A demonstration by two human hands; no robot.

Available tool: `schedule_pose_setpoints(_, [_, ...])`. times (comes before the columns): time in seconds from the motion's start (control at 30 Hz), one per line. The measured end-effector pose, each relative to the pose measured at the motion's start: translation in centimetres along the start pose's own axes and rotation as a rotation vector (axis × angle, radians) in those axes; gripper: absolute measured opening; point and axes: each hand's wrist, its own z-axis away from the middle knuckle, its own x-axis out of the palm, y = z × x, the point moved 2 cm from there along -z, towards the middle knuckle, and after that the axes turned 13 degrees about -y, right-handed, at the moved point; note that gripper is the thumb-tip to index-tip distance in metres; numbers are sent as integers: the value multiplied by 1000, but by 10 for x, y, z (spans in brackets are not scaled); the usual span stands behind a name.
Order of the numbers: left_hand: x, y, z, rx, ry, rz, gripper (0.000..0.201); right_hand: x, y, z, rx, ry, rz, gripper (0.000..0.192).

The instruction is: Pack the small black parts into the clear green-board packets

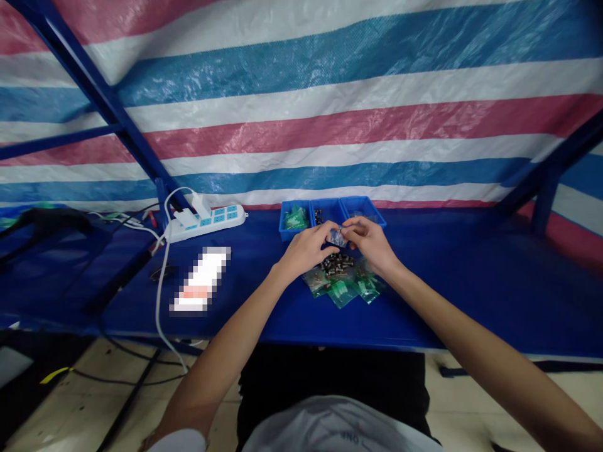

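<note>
Between my two hands is a small clear plastic bag (336, 237), just in front of the blue bins. My left hand (308, 250) pinches its left side, and the fingers of my right hand (367, 240) close on its right upper edge. What the bag contains is too small to make out. Below the hands lies a pile of small dark and metallic parts (337, 265). Green-tinted plastic bags (342, 292) rest along the near side of that pile. Behind stand three joined blue bins (296, 233); green bags (296, 217) fill the left one and dark parts (319, 216) show in the middle one.
A white power strip (207, 223) with plugged-in adapters lies at the left back, its white cable (160, 295) hanging over the front edge. A blurred-out white item (202, 279) lies on the blue table (471, 282). Blue frame posts (103, 94) and a striped sheet stand behind.
</note>
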Motion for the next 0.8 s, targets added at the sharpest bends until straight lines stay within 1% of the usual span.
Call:
schedule_pose_setpoints(0.13, [0, 1, 0, -23, 5, -26, 24, 0, -2, 0, 12, -39, 33, 25])
schedule_pose_setpoints(0.23, [-2, 2, 0, -39, 47, -32, 14, 1, -1, 0, 28, -62, 26, 22])
schedule_pose_setpoints(0.33, [-3, 1, 0, -53, 102, -53, 21, 3, 1, 1, 40, -107, 7, 20])
schedule_pose_setpoints(0.47, [-5, -2, 0, -72, 138, -102, 26, 6, 0, 3, 44, -154, 34, 22])
schedule_pose_setpoints(0.63, [-5, 1, 0, -84, 159, -112, 30, 5, -3, 3, 28, -127, 106, 26])
schedule_pose_setpoints(0.73, [-5, 2, 0, -66, 199, -79, 20, 2, -2, 1, 27, -77, 82, 30])
schedule_pose_setpoints(0.77, [-5, 3, 0, -55, 208, -65, 20, 1, -2, 0, 33, -59, 64, 30])
schedule_pose_setpoints(0.8, [-5, 3, 1, -45, 210, -54, 25, 0, -2, 0, 37, -41, 46, 30])
